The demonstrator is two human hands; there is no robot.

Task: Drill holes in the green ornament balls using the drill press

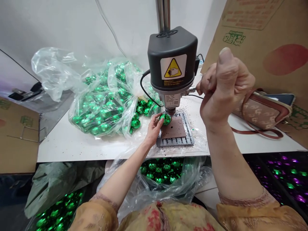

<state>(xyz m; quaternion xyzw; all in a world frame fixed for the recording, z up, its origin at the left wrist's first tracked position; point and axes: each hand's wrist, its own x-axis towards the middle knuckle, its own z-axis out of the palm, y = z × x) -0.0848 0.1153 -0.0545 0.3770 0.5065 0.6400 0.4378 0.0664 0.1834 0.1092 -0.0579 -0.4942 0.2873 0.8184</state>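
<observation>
My left hand [154,128] is closed around a shiny green faceted ball [165,119], thumb and fingers pinching its left side. The ball sits just under the chuck [171,111] of a small black drill press [172,61], over the press's left half of the base. Whether the drill bit touches the ball I cannot make out. On the right, my right hand [225,85] is wrapped round the press's feed handle [192,90], of which only the metal root shows. A brown square pad [176,130] with a small dark hole lies on the slotted metal base [190,136].
Clear plastic bags of green balls [101,109] lie left of the press, with loose balls [136,123] beside them. Below the table edge, another bag holds green balls [161,171]. A patterned purse [262,110] and a cardboard box [255,48] stand right. Dark crumbs dot the white table [72,149].
</observation>
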